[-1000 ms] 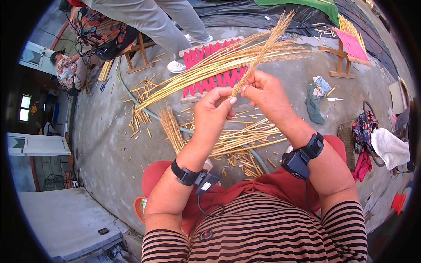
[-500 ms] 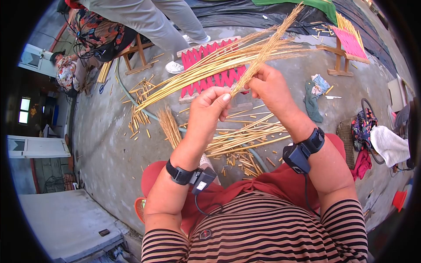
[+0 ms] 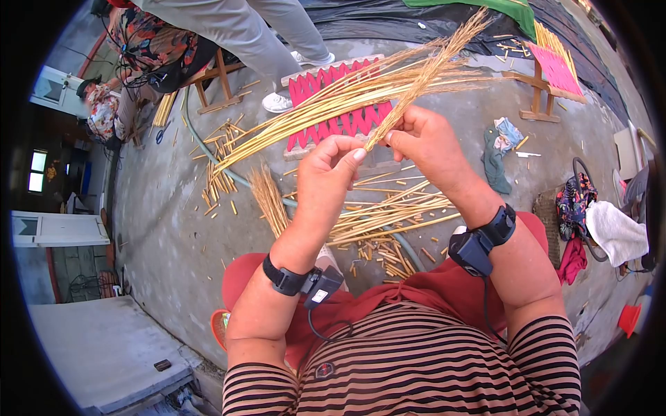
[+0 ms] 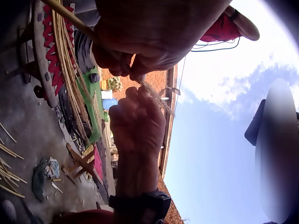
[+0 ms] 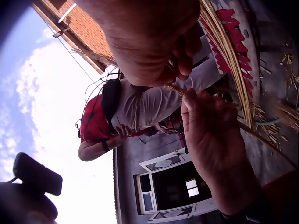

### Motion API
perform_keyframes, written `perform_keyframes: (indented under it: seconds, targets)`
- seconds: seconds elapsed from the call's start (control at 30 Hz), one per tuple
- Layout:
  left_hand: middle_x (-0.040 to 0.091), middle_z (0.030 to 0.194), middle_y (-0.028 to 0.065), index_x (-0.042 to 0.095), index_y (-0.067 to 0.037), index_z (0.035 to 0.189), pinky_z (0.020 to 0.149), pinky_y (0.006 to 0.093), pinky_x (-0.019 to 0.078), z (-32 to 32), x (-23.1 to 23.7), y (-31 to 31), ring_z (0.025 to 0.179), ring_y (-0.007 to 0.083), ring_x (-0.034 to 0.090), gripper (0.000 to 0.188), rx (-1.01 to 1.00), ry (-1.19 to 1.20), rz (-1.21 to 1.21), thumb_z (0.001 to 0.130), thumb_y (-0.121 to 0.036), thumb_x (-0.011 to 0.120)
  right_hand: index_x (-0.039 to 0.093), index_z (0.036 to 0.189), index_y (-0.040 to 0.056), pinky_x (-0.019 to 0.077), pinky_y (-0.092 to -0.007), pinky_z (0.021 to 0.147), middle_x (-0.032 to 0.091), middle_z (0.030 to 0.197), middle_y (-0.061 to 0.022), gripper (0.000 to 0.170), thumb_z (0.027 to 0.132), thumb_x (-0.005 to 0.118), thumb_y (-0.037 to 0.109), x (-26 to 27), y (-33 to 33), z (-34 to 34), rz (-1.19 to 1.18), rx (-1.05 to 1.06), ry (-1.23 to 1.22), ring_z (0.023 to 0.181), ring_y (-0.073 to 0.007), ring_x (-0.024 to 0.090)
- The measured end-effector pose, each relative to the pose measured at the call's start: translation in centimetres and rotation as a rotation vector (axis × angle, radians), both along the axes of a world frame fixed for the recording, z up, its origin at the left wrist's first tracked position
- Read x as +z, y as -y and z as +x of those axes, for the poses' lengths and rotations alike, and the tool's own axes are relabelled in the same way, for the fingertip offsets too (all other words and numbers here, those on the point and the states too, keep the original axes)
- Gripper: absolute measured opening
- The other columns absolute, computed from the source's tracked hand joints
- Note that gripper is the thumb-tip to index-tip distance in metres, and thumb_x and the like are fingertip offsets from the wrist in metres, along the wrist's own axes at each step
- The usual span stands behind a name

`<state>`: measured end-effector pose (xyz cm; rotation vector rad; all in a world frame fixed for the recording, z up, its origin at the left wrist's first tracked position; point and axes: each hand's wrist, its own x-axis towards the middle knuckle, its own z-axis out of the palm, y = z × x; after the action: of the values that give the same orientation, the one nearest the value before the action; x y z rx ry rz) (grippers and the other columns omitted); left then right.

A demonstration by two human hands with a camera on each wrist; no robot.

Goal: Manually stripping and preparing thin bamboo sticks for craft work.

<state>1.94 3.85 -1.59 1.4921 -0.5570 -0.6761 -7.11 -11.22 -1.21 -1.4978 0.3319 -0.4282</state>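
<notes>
A straw-coloured stalk with a long feathery seed head (image 3: 444,66) slants up and away to the right between my hands. My left hand (image 3: 326,170) pinches it between thumb and forefinger at the base of the head. Just above, my right hand (image 3: 430,142) pinches the head's lower part with thumb and fingers. In the left wrist view, the bare stem (image 4: 72,18) runs back past the left hand. Beyond the hands, a pile of similar stalks (image 3: 295,118) lies across a low stool with pink zigzag straps (image 3: 302,93).
More long stalks (image 3: 399,215) and short cut pieces (image 3: 392,260) litter the concrete around a hose (image 3: 239,180). A bundle of seed heads (image 3: 267,201) is left of my forearm. A person in grey trousers (image 3: 229,31) stands ahead. A basket with a white towel (image 3: 617,232) sits at right.
The seed head has swung slightly to the right. My right fingers shifted along its base, and the thumb now presses there again. The left hand keeps its pinch.
</notes>
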Motion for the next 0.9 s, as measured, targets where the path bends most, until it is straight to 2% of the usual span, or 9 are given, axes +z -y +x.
perform_keyframes:
  seconds: [0.13, 0.23, 0.4, 0.5, 0.63, 0.9]
  targets:
    - [0.055, 0.072, -0.0022, 0.062, -0.003, 0.096, 0.053, 0.0181, 0.0382, -0.2, 0.1, 0.1, 0.06, 0.0046, 0.048, 0.014, -0.024, -0.015, -0.003, 0.086, -0.012, 0.06, 0.06, 0.086, -0.0016, 0.0467, -0.0226, 0.053, 0.061, 0.074, -0.0033, 0.012, 0.078, 0.06, 0.007, -0.3, 0.0, 0.1, 0.004, -0.014, 0.0, 0.062, -0.0072, 0.055]
    - [0.055, 0.071, -0.0031, 0.063, -0.003, 0.094, 0.052, 0.0181, 0.0368, -0.4, -0.1, 0.3, 0.06, 0.0036, 0.046, 0.014, -0.053, 0.084, 0.001, 0.087, -0.014, 0.059, 0.06, 0.083, -0.0012, 0.046, -0.0231, 0.052, 0.06, 0.072, -0.0032, 0.01, 0.077, 0.058, 0.006, -0.1, 0.0, 0.0, -0.017, -0.034, -0.029, 0.059, -0.0077, 0.055]
    - [0.053, 0.068, -0.0037, 0.063, -0.002, 0.092, 0.05, 0.017, 0.0333, -0.3, 0.0, 0.3, 0.057, 0.0029, 0.044, 0.014, 0.019, 0.0, -0.069, 0.087, -0.015, 0.059, 0.059, 0.076, 0.0, 0.0433, -0.0231, 0.05, 0.059, 0.069, -0.0034, 0.006, 0.076, 0.056, 0.006, -0.2, 0.3, -0.1, -0.067, -0.038, -0.063, 0.053, -0.0083, 0.052]
    - [0.053, 0.067, -0.0036, 0.063, -0.002, 0.092, 0.049, 0.0167, 0.0326, -0.1, 0.2, 0.2, 0.056, 0.0031, 0.043, 0.014, 0.017, -0.045, -0.082, 0.087, -0.015, 0.059, 0.058, 0.078, 0.0004, 0.0422, -0.0222, 0.05, 0.059, 0.071, -0.0032, 0.006, 0.076, 0.055, 0.006, -0.3, 0.5, 0.0, 0.003, -0.02, -0.06, 0.054, -0.0076, 0.051]
    - [0.053, 0.068, -0.003, 0.063, -0.002, 0.091, 0.049, 0.0166, 0.0325, 0.0, 0.1, 0.3, 0.056, 0.0034, 0.044, 0.013, -0.009, -0.044, -0.071, 0.087, -0.015, 0.058, 0.056, 0.083, 0.0002, 0.0419, -0.0217, 0.052, 0.059, 0.075, -0.0025, 0.008, 0.079, 0.058, 0.007, 0.3, 0.3, -0.2, 0.173, 0.041, 0.075, 0.057, -0.0069, 0.051]
    - [0.056, 0.072, -0.001, 0.059, -0.003, 0.097, 0.056, 0.0208, 0.0422, -0.9, 0.4, 0.9, 0.061, 0.0062, 0.051, 0.014, -0.041, -0.051, -0.038, 0.088, -0.013, 0.057, 0.055, 0.081, 0.0008, 0.0419, -0.0209, 0.052, 0.057, 0.073, -0.0002, 0.009, 0.081, 0.061, 0.008, 0.0, 0.2, -0.3, 0.086, 0.026, 0.068, 0.059, -0.0051, 0.049]
